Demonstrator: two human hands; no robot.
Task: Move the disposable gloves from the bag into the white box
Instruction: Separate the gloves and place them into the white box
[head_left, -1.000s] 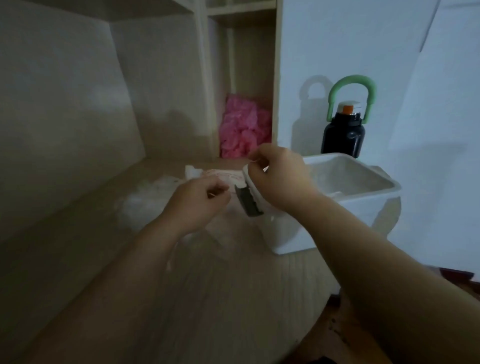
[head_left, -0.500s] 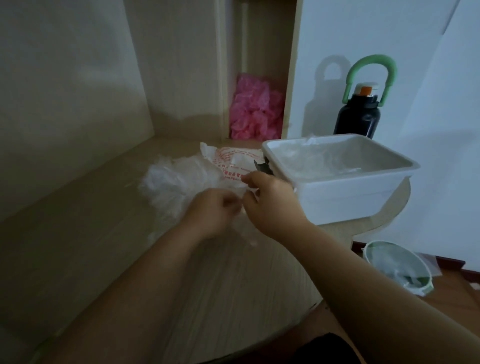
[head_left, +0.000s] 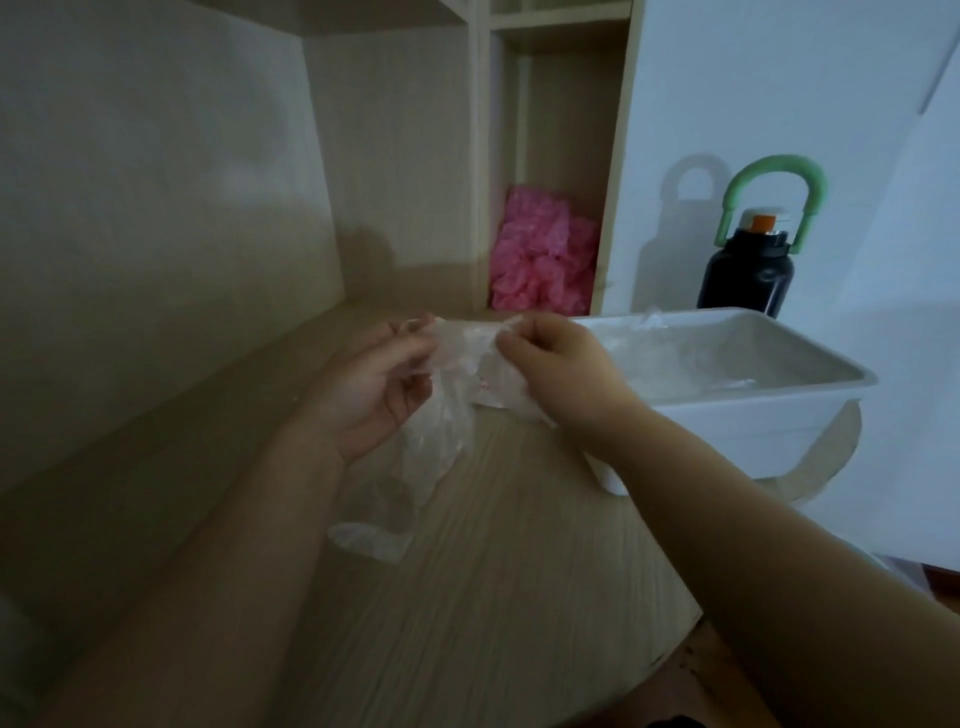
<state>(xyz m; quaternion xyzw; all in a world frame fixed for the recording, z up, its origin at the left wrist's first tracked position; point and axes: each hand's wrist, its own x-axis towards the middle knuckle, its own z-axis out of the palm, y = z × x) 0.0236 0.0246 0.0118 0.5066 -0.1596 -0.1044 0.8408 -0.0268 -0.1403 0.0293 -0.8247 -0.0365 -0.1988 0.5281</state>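
Observation:
Both my hands are raised over the wooden desk, each pinching the top edge of a thin clear disposable glove (head_left: 434, 441) that hangs down between them, its lower end near the desk. My left hand (head_left: 376, 384) pinches its left corner, my right hand (head_left: 553, 364) its right corner. Behind the glove a bit of the white bag with red print (head_left: 488, 387) shows by my right hand. The white box (head_left: 769, 415) stands just right of my right hand, with clear gloves (head_left: 691, 358) lying inside.
A black bottle with a green handle (head_left: 748, 270) stands behind the box against the white wall. Pink crumpled plastic (head_left: 540, 260) fills a shelf niche at the back. The desk's curved front edge (head_left: 670, 649) runs at lower right.
My hands rose from the pile on the desk and drew apart, stretching one glove between them. The fluffy glove pile seen left of my hands earlier is out of sight.

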